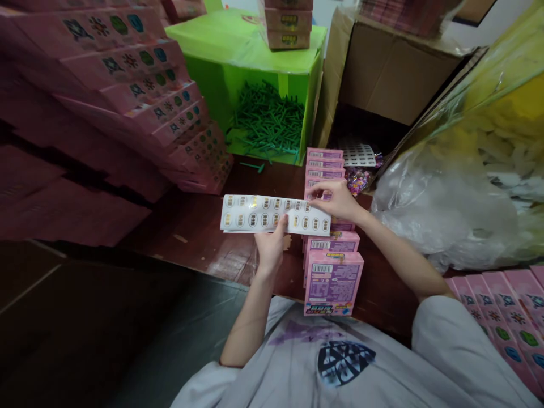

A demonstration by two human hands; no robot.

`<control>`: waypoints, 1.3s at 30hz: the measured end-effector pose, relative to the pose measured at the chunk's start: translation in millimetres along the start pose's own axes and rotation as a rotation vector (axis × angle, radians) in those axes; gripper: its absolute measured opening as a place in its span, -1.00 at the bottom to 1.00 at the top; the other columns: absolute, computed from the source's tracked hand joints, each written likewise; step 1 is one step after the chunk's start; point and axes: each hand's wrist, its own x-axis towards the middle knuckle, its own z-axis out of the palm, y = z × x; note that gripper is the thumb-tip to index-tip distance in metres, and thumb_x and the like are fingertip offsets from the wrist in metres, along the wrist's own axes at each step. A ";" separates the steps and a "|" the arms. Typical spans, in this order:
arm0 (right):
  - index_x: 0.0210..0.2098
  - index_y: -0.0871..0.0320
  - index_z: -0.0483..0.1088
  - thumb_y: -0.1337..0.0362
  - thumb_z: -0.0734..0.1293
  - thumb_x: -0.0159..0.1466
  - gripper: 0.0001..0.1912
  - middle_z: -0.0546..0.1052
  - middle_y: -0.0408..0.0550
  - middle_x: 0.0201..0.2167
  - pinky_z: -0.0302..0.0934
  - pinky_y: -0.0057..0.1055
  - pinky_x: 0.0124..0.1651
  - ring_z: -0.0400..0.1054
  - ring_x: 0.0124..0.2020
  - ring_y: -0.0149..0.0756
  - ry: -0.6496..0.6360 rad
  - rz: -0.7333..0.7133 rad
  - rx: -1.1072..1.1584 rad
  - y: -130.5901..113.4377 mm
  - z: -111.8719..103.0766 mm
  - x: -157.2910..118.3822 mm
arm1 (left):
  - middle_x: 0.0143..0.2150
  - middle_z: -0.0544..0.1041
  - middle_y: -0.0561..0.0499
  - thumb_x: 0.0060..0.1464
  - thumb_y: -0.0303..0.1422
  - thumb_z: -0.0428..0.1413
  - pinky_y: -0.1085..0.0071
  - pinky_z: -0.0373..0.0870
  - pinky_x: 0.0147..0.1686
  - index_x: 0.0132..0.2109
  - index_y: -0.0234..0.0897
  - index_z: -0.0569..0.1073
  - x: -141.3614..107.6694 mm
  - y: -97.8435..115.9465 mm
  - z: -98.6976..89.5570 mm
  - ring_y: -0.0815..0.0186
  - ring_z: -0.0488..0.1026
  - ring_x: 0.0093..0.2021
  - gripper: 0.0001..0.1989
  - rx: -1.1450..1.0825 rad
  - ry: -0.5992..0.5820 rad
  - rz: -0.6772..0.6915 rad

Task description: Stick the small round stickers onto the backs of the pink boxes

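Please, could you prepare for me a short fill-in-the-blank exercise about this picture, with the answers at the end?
1. The left hand holds a printed sheet whose background is ____, with the right hand at its upper edge.
2. The open box containing thin sticks is bright ____.
3. On the pink box nearest the shirt, the block of black vertical bars is a ____.

Answers: white; green; barcode.
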 end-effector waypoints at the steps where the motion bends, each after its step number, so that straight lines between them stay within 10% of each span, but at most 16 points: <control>1: -0.31 0.16 0.57 0.35 0.43 0.15 -0.90 0.60 -0.09 -0.36 0.33 -0.32 -0.16 0.47 -0.30 -0.29 -0.008 0.002 -0.005 0.4 1.0 0.1 | 0.07 0.59 -0.21 -0.09 -0.32 0.38 0.15 0.42 0.17 -0.06 -0.34 0.54 0.3 -0.6 -0.7 0.08 0.53 0.10 -0.58 0.006 -0.004 0.009; 7: -0.50 0.08 0.57 0.30 0.45 0.18 -0.88 0.62 -0.10 -0.39 0.29 -0.22 -0.04 0.47 -0.28 -0.24 0.060 -0.163 -0.040 -4.6 4.2 0.1 | 0.11 0.56 -0.24 -0.09 -0.33 0.38 0.14 0.41 0.18 -0.02 -0.34 0.52 3.4 -3.1 -0.4 0.06 0.50 0.14 -0.54 -0.021 0.013 -0.005; 11: -0.42 0.11 0.58 0.28 0.45 0.15 -0.95 0.63 -0.10 -0.37 0.32 -0.28 -0.13 0.49 -0.29 -0.24 0.168 0.005 0.069 10.4 -17.4 14.0 | 0.14 0.53 -0.26 -0.10 -0.35 0.38 0.15 0.37 0.22 0.00 -0.36 0.51 7.6 -5.8 -1.6 0.07 0.48 0.16 -0.52 -0.041 0.012 -0.008; 22: -0.37 0.07 0.60 0.20 0.56 0.01 -0.81 0.63 -0.07 -0.38 -0.08 0.13 0.23 0.42 -0.11 0.00 0.069 0.140 -0.609 85.7 -50.3 39.4 | 0.08 0.56 -0.28 -0.10 -0.35 0.37 0.03 0.32 0.24 -0.04 -0.36 0.50 8.1 -4.5 -7.8 0.02 0.48 0.16 -0.56 -0.039 0.007 -0.030; 27: 0.08 0.04 0.48 0.28 0.55 0.01 -0.38 0.62 -0.01 -0.18 -0.06 0.16 0.27 0.40 -0.03 0.02 0.246 0.060 -0.579 51.6 -38.9 31.6 | 0.05 0.58 -0.26 -0.12 -0.36 0.38 0.07 0.38 0.20 -0.04 -0.38 0.52 5.4 -0.1 -2.1 0.03 0.51 0.12 -0.54 -0.027 0.016 -0.015; 33: -0.27 0.15 0.61 0.29 0.43 0.14 -0.84 0.64 -0.07 -0.35 0.35 -0.31 -0.17 0.50 -0.31 -0.26 -0.149 0.036 -0.026 -10.5 -8.5 23.1 | -0.03 0.62 -0.21 -0.12 -0.29 0.38 0.09 0.42 0.16 -0.11 -0.36 0.56 -1.6 6.5 12.5 0.05 0.55 0.06 -0.60 0.009 -0.060 -0.009; 39: -0.47 0.16 0.59 0.33 0.49 0.01 -0.95 0.60 -0.12 -0.50 0.34 -0.40 -0.32 0.48 -0.43 -0.31 -0.041 0.152 0.073 -11.7 -1.4 19.5 | -0.08 0.64 -0.22 -0.10 -0.28 0.38 0.10 0.41 0.17 -0.18 -0.38 0.59 -3.4 5.7 16.4 0.04 0.57 0.03 -0.66 0.035 -0.066 -0.038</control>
